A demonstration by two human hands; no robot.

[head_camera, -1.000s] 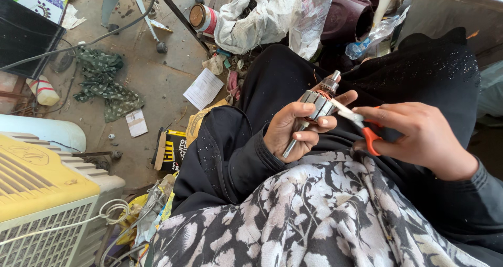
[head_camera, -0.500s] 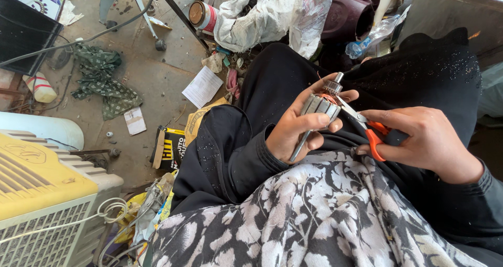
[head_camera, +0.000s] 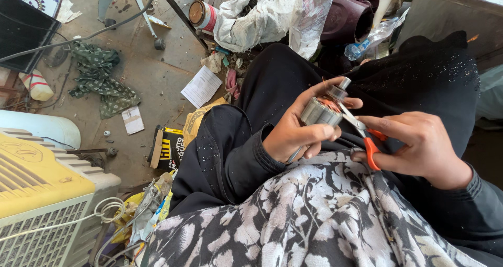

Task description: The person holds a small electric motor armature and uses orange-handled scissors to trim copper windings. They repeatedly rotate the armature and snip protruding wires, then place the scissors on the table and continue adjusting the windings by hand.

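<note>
Cluttered concrete floor [head_camera: 157, 84] fills the upper left of our view, and we look down over our lap, which is covered by a black garment and a black-and-white floral cloth [head_camera: 314, 220]. Our left hand [head_camera: 298, 128] is curled shut around a small motor armature [head_camera: 320, 111], a grey metal cylinder with copper-coloured winding at its upper end and a thin shaft that sticks out below the fingers; this grip is clamped on the armature, thumb across the front. Our right hand [head_camera: 419, 146] sits just to the right of it and is closed on the orange handles of a pair of scissors [head_camera: 361, 131], whose metal blades reach up and left to touch the armature's wound end. We cannot tell whether the blades stand open or closed at the tip. Both hands hover over the lap, close together. Far to the left of the left grip, a yellow and white air cooler [head_camera: 47, 193] stands with white cable looped at its corner. Up and to the left of that grip lie a green patterned rag [head_camera: 99, 84], a folded sheet of paper [head_camera: 201, 86] and a black and yellow carton [head_camera: 167, 146]. Above the grips we see a round tin [head_camera: 201, 14], a crumpled white cloth bundle [head_camera: 251, 18] and a dark maroon plastic vessel [head_camera: 346, 21].
</note>
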